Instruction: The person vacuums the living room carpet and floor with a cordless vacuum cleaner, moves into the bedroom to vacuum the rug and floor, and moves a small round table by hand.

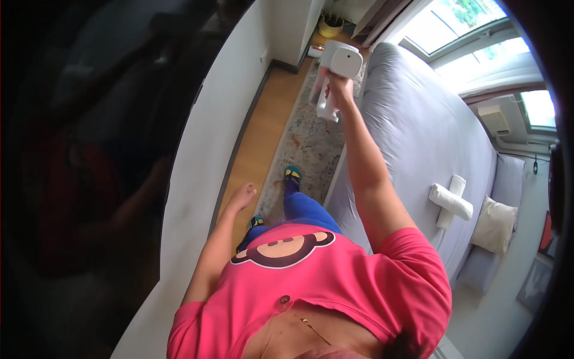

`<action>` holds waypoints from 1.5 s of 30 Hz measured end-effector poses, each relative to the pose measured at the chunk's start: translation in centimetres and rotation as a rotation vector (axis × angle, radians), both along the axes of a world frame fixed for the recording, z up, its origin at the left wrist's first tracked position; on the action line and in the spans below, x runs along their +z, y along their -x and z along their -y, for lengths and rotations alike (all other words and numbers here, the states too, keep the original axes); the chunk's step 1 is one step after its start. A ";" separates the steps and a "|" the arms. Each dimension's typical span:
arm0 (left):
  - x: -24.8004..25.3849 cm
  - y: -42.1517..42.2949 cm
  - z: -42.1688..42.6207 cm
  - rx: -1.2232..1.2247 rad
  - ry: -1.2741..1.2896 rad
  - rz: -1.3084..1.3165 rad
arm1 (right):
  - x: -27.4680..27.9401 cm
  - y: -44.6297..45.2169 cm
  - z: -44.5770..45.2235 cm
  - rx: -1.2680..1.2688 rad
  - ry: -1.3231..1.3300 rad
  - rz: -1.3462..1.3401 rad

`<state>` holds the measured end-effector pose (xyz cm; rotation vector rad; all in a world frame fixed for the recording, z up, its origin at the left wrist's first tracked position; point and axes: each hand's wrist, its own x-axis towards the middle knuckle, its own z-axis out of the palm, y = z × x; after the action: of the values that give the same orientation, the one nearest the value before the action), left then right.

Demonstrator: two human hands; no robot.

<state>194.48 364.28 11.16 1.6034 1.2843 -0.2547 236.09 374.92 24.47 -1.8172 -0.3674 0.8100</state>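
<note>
My right hand point(340, 88) is wrapped round the handle of a white handheld device point(345, 61), held out ahead over the rug beside the bed. Its lower part hangs below my fist, and its far end is hidden. My left hand point(243, 195) hangs low at my side, above the wooden floor, with its fingers curled in and no object visible in it. The patterned rug point(304, 135) runs along the floor beneath the device and my feet.
A bed point(412, 113) with grey bedding fills the right side, with rolled white towels point(451, 201) and a cream pillow point(495, 225) on it. A white wall point(224, 102) and large dark screen point(107, 149) stand left. A potted plant point(330, 26) sits at the far end.
</note>
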 end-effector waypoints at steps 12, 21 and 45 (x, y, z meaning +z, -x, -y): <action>-0.4 1.9 3.4 0.145 -0.042 0.039 | -1.3 -2.8 -4.6 0.072 -0.059 -0.058; -1.5 4.3 5.9 0.024 0.022 0.024 | -6.6 6.7 11.9 0.178 0.002 0.180; -1.5 15.4 18.3 -0.559 -0.021 0.062 | 3.5 38.7 58.1 -0.039 0.137 -0.323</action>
<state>179.10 346.01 9.61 1.9491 0.7701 -0.5302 197.43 316.80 27.96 -1.7745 -0.0689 1.1040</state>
